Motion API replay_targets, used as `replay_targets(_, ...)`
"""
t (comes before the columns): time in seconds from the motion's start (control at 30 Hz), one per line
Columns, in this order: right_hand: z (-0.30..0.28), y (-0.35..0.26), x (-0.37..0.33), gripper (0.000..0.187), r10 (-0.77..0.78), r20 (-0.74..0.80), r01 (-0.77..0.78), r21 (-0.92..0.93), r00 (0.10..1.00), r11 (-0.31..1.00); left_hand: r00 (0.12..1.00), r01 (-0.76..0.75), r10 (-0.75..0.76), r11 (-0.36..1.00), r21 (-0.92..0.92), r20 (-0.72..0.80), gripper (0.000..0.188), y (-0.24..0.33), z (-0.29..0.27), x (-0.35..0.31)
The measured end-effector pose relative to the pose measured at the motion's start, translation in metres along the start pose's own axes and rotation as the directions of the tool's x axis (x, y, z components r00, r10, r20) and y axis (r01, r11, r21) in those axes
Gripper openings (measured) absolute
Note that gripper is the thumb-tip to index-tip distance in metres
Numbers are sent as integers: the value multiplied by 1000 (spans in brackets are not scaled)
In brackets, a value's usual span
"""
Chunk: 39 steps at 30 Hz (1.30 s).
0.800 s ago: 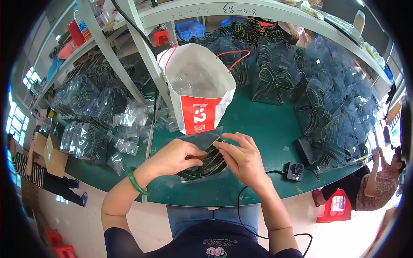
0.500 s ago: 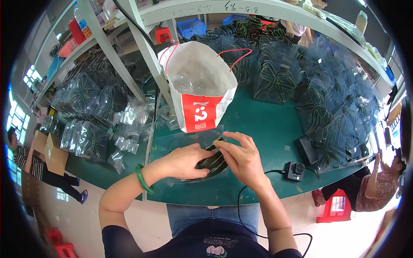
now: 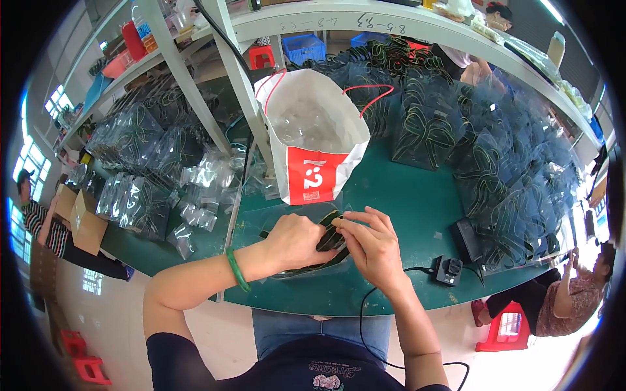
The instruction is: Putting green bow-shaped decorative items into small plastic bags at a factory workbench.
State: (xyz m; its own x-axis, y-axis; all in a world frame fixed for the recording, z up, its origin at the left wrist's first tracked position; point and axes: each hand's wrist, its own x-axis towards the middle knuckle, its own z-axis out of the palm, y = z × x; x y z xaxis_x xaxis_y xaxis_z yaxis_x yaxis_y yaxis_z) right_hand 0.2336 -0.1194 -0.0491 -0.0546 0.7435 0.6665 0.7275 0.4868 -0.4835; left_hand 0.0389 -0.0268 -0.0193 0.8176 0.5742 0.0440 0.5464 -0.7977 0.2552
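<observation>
In front of me on the green table (image 3: 404, 195) lies a dark ribbon with gold edging (image 3: 331, 238), folded in loops, over a sheet of clear film (image 3: 316, 210). My left hand (image 3: 295, 244), a green bangle on its wrist, is closed around the ribbon from the left, thumb toward me. From the right, my right hand (image 3: 373, 246) pinches the ribbon's upper end between thumb and forefinger, the other fingers bent loosely above. Both hands cover much of the ribbon. Just beyond them stands a white and red paper bag (image 3: 313, 173), its open top showing clear plastic inside.
Dark gold-edged bows on sheer pieces (image 3: 515, 176) pile up at right. Wrapped packets (image 3: 134, 205) lie left, past a metal shelf post (image 3: 244, 98). A small black device (image 3: 448, 270) with a cable sits near the right front edge. Another person (image 3: 564, 296) is at far right.
My left hand has curled more tightly and its wrist has risen slightly. The right hand keeps its pinch on the ribbon. The whole view has shifted a little.
</observation>
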Motion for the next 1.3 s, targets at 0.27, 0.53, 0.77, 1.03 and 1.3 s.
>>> replay_targets(0.27, -9, -4, 5, 19, -8, 13, 9, -46, 1000, 999, 973, 60, -7, 974, -220, 232, 46, -2, -25, -5)
replay_targets(0.53, -7, -7, 9, 18, 34, 47, -37, 72, 998, 997, 981, 71, -37, 983, -170, 192, 59, -10, -65, -37)
replay_targets(0.77, -28, -13, 1, 16, 200, -13, -180, 392, 980, 902, 808, 206, -462, 802, -560, -364, 25, -61, -113, -92)
replay_targets(1.03, -44, -10, -19, 17, 425, -135, -310, 498, 895, 810, 696, 311, -515, 844, -438, -499, 29, -185, -32, -77)
replay_targets(1.3, -39, -32, -9, 15, 478, -10, -426, 439, 878, 791, 756, -204, 190, 978, 51, -626, 20, -123, -92, 114)
